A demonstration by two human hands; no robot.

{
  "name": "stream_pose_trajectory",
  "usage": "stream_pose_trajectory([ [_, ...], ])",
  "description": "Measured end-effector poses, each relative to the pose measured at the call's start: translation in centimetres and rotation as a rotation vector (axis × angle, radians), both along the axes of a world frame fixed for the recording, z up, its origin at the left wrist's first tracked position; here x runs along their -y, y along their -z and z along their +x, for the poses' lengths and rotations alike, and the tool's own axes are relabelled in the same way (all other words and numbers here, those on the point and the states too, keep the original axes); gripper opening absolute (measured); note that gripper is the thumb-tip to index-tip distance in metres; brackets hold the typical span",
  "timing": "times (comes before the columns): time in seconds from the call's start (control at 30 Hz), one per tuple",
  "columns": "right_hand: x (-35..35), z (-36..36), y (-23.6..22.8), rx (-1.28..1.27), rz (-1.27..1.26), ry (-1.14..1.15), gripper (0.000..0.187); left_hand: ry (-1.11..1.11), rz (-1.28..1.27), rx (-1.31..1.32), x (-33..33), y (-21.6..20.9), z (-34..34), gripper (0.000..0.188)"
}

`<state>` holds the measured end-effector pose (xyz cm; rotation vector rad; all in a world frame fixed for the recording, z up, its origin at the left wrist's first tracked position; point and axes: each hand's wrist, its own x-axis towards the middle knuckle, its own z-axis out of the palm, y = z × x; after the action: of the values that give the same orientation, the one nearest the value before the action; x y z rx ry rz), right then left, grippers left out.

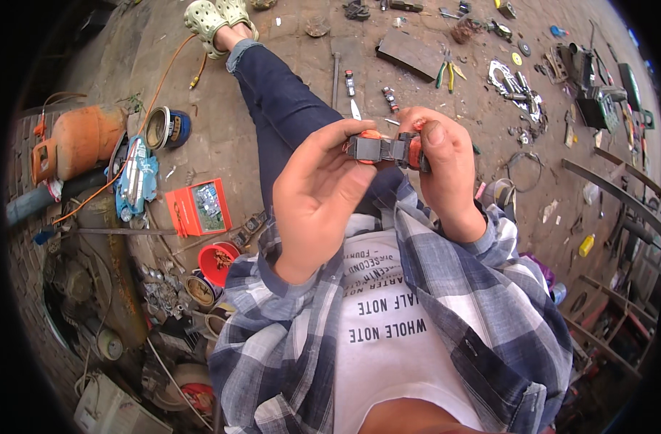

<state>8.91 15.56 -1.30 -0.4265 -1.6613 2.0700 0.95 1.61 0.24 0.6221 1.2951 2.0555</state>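
Note:
Up in front of my chest, my left hand and my right hand grip a small part with grey and black blocks and orange, copper-like windings. Fingers and thumb of the left pinch its left end. At the right end, my right thumb lies beside another orange winding. Whether it is one piece or two pressed together I cannot tell. Just beyond the hands, two small dark-and-silver parts lie on the floor, near a white blade-like strip.
Beyond my hands lie a dark flat block and green-and-yellow-handled pliers. To the left are a red box, a red bowl, an open can and an orange gas cylinder. Metal frames and scattered parts lie right.

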Motion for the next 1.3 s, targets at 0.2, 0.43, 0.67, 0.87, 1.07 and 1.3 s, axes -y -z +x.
stream_pose_trajectory([
  [0.2,-0.5,0.3,-0.4,-0.071,0.17,-0.02,0.042,0.081,-0.014,0.137,0.4,-0.3,-0.5,0.048],
  [0.43,-1.3,0.1,-0.4,-0.165,0.306,-0.068,0.047,0.238,-0.021,0.383,0.7,0.2,-1.1,0.059],
  [0.67,-1.2,0.2,-0.1,-0.156,-0.021,-0.199,0.049,0.352,0.042,0.563,0.5,0.9,-1.3,0.057],
  [0.87,-1.6,0.0,0.9,-0.137,-0.084,-0.227,0.05,0.351,0.067,0.577,0.2,1.4,-1.1,0.056],
  [1.07,-2.8,0.3,-0.6,0.013,0.193,-0.219,0.041,0.164,-0.031,0.221,0.1,0.0,-1.3,0.044],
  [1.3,-2.7,0.4,-2.6,-0.025,0.762,0.07,0.04,-0.131,-0.147,-0.321,-0.3,-1.0,0.0,0.04],
])
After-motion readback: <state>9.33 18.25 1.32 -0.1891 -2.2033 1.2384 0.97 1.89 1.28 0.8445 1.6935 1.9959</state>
